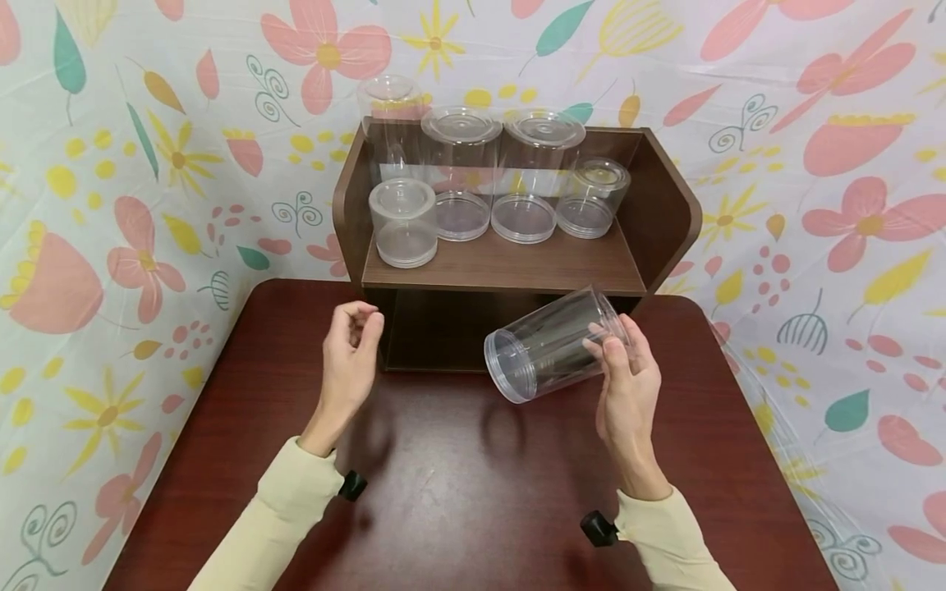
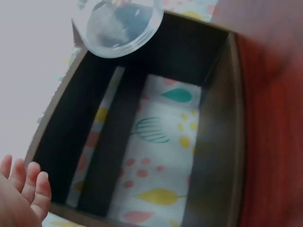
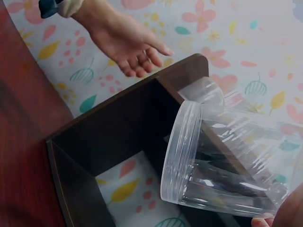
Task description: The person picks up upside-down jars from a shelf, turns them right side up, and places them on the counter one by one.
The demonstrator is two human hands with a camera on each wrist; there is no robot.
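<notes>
My right hand [image 1: 628,390] grips a clear plastic jar [image 1: 548,349] near its right end and holds it tilted over the table, before the shelf's lower opening. The jar's wide ringed end points left and slightly down; in the right wrist view this end [image 3: 177,151] faces the left hand. My left hand [image 1: 349,357] is raised at the left of the lower opening, fingers loosely bent and holding nothing. It is apart from the jar. Part of the left hand [image 2: 23,196] also shows at the edge of the left wrist view.
A brown wooden shelf unit [image 1: 502,267] stands at the table's back. On its upper board are two large clear jars [image 1: 461,168], a small jar [image 1: 594,197], a frosted jar [image 1: 404,226] and a tall narrow jar [image 1: 392,123]. Flowered cloth [image 1: 813,271] surrounds the dark red table [image 1: 443,492].
</notes>
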